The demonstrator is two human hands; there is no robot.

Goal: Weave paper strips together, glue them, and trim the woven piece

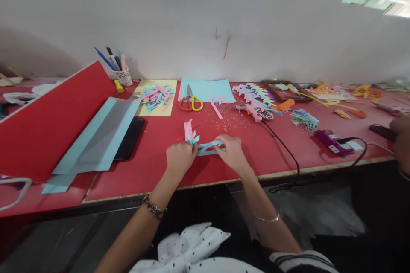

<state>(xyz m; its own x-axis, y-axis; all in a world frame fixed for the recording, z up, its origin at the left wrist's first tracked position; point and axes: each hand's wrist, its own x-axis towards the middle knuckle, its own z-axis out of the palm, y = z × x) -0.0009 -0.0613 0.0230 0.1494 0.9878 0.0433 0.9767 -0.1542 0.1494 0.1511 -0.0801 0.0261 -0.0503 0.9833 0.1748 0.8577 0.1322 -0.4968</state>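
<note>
Nearest the lens is your white polka-dot bow [194, 243], below the edge of the red table [153, 153]. Your left hand [180, 158], beaded bracelet at the wrist, pinches the left end of the light blue paper strips [206, 150] between thumb and fingers. Your right hand [233, 153], silver bangle at the wrist, has its fingers curled and grips the right end. The strips lie between your hands, just above the tabletop near its front edge; whether they touch it cannot be determined. Pointed blue tips stand up beside your left thumb, and a pink paper strip [188, 130] extends behind them; whether you hold it cannot be told.

Beyond your hands, scissors [192, 100] with red and yellow handles lie partly on a light blue sheet [221, 86]. Left of these, a heap of cut paper pieces [156, 97] rests on a pale yellow sheet [156, 113]. To the right lies a pink glue gun [253, 112]. Another person's hand [402, 134], blurred, shows at the right edge.
</note>
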